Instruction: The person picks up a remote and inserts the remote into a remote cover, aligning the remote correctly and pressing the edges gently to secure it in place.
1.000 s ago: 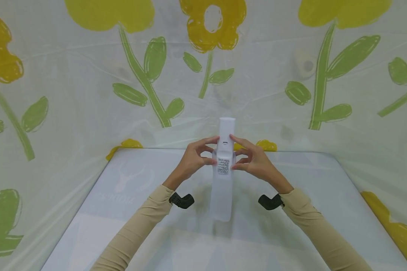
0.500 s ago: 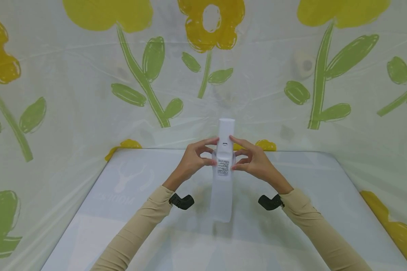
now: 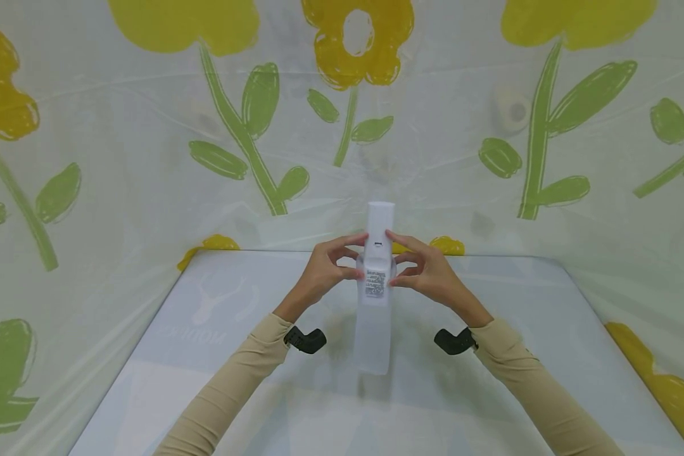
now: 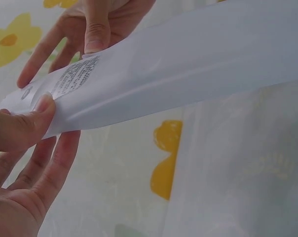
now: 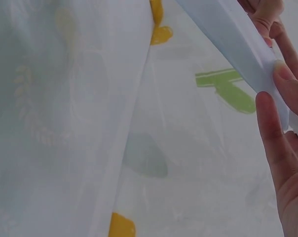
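Note:
A long, narrow white device (image 3: 372, 335) is held up at the middle of the head view, over the table. It carries a small slot-like port and a printed label with a code (image 3: 375, 283). What the device is, I cannot tell. My left hand (image 3: 323, 271) pinches its left edge near the upper part, thumb beside the label and index finger higher up. Opposite it, my right hand (image 3: 433, 269) grips the right edge in the same way. In the left wrist view the device (image 4: 149, 74) runs across both hands. The right wrist view shows its smooth side (image 5: 228, 37).
A pale table (image 3: 216, 354) with faint printed patterns lies below the hands. Behind it hangs a whitish sheet (image 3: 433, 114) with yellow flowers and green leaves. Black wrist mounts (image 3: 306, 340) stick out from both beige sleeves (image 3: 228, 380).
The device's upper end and the index fingers have come down very slightly in the head view. Both hands keep the same hold.

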Tool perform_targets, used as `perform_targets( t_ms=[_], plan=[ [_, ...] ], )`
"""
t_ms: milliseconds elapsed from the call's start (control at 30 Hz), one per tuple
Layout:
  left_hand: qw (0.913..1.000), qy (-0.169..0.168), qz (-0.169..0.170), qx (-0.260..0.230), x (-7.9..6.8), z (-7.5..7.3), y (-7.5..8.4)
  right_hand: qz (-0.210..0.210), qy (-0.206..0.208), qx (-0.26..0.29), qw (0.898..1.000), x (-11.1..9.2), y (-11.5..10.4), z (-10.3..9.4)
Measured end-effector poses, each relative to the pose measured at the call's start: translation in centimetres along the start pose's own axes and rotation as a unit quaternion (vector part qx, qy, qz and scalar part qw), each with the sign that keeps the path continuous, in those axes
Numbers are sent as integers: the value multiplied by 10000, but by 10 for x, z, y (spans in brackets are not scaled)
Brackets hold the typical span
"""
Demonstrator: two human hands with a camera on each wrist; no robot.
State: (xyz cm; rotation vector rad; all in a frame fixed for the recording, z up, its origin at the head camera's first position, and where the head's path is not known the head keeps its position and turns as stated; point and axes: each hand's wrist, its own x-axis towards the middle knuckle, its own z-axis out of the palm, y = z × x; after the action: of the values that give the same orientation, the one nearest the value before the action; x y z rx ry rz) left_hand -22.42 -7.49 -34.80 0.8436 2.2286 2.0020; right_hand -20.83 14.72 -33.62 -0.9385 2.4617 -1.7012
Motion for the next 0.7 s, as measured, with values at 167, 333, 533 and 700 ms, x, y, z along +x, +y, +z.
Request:
perform_targets(
  t_ms=[167, 333, 533, 700],
  plan=[
    [10000, 18, 2, -10, -1, -1, 0, 17, 26, 16, 10000, 0, -1, 1],
    [10000, 36, -26, 25, -3, -1, 1, 23, 18, 66, 10000, 1, -1, 2],
    [10000, 47, -31, -20, -2, -2, -4, 32, 38, 27, 10000, 0, 1, 3],
    [9999, 88, -37, -43, -3, -2, 0, -22, 40, 15, 10000, 1, 0, 3]
  ],
)
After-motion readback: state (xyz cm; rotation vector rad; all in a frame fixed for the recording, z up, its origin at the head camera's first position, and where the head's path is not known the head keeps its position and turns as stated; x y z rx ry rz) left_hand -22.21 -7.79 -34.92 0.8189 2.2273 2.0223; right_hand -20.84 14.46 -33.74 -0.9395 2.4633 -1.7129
